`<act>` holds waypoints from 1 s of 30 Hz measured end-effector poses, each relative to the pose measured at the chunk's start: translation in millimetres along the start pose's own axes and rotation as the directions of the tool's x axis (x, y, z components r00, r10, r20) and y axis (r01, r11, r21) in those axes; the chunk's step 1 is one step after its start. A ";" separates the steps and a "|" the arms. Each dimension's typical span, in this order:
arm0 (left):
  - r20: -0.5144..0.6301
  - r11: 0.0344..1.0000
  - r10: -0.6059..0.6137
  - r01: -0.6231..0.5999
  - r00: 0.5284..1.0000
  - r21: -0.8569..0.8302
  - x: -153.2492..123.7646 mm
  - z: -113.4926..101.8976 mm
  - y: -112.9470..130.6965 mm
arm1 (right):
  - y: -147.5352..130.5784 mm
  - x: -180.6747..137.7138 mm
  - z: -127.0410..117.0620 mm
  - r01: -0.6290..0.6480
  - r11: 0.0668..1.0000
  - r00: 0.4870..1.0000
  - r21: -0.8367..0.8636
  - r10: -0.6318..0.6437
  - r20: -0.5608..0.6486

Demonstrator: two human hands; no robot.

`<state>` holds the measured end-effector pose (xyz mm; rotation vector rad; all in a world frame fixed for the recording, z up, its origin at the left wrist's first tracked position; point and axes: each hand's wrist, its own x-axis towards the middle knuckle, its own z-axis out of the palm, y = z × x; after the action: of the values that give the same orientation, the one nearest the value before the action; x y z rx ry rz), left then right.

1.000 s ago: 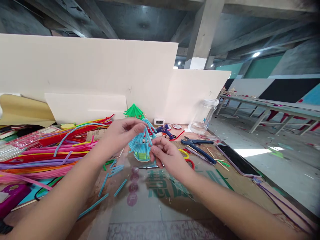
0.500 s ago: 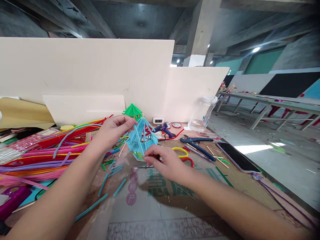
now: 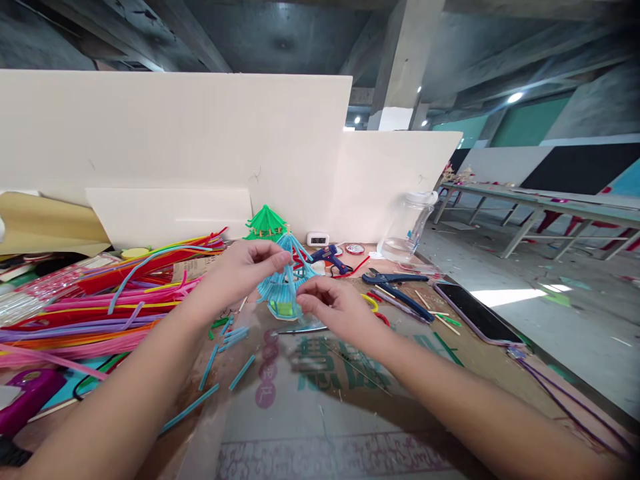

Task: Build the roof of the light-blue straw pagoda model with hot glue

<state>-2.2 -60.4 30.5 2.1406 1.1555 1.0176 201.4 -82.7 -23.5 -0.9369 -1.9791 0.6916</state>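
A small light-blue pavilion model point(image 3: 273, 288) with a pointed, ribbed roof stands in front of me. My left hand point(image 3: 253, 267) is pinched at the roof's front, with thumb and forefinger at the upper end of a short light-blue pipe cleaner point(image 3: 292, 279). My right hand point(image 3: 337, 307) has its fingers closed near the lower end of that piece, at the roof's right side. The fingers partly hide the roof and the strip's ends. Cut blue pipe-cleaner pieces point(image 3: 235, 339) lie left of the model. Scissors point(image 3: 303, 329) lie just in front of it, their handles partly behind my right hand.
Colourful pipe cleaners point(image 3: 125, 293) are heaped on the left. Behind stand a green-roofed model point(image 3: 267, 220), a small clock point(image 3: 318, 239) and a glue gun point(image 3: 331, 259). On the right are blue-handled pliers point(image 3: 400, 293), a phone point(image 3: 475, 313) and a clear water jug point(image 3: 406, 230).
My left hand has moved right and slightly down, my right hand slightly up and right. The pipe cleaner between them now stands more upright against the roof, and more of the scissors' blades shows.
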 end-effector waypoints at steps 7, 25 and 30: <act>-0.038 0.995 0.062 -0.059 0.997 0.080 -0.2 9.8 6.9 | 5.0 -2.4 5.8 -0.040 0.988 0.996 0.149 0.028 0.082; -0.235 0.997 0.009 -0.027 0.972 -0.072 6.2 -10.3 -11.3 | 6.8 0.7 -0.3 -0.053 0.983 0.996 0.174 0.040 0.081; -0.323 0.997 -0.059 0.042 0.944 -0.059 7.6 -23.7 -18.5 | 3.9 3.5 -6.7 -0.047 0.989 0.999 0.141 0.046 0.010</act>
<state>-27.3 -42.6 34.4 1.9392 1.3089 1.3999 207.2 -76.7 -21.3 -0.8985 -1.8923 0.8500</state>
